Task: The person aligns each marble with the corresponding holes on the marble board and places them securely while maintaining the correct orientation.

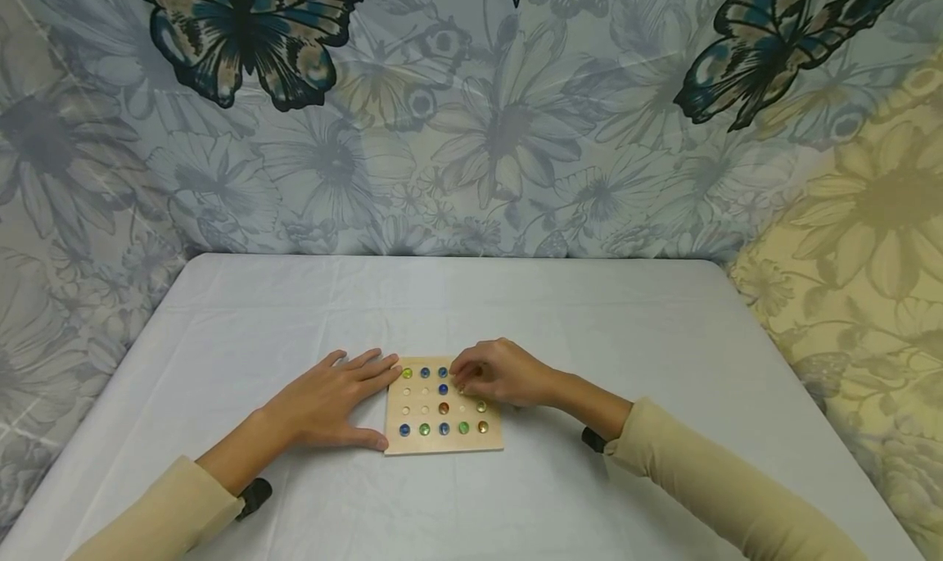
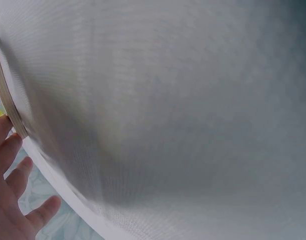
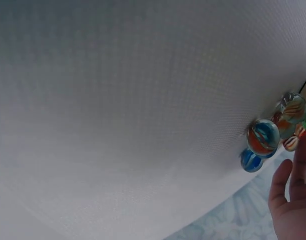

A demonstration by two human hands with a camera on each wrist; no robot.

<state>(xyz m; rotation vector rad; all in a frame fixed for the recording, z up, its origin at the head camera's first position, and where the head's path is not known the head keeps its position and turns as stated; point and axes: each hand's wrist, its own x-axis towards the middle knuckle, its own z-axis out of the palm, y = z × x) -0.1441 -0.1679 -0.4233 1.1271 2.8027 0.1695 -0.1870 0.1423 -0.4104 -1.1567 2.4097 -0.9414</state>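
A square wooden board (image 1: 415,445) with rows of round hollows lies on the table, several glass marbles (image 1: 444,429) sitting in it. My left hand (image 1: 324,401) steadies its left side, fingers spread: thumb at the lower left corner, fingertips at the upper left edge. In the left wrist view, fingertips touch the board's rim (image 2: 8,102). Over the upper right of the board, my right hand (image 1: 508,373) pinches a small yellowish marble (image 1: 462,390) at a hollow. The right wrist view shows loose glass marbles (image 3: 263,137) clustered by the fingers; the right hand hides them in the head view.
A white cloth (image 1: 295,299) covers the table. Behind it hangs patterned fabric (image 1: 508,135) with butterflies and flowers, and yellowish fabric (image 1: 884,217) is at the right. Dark wrist devices (image 1: 254,495) sit at both sleeves.
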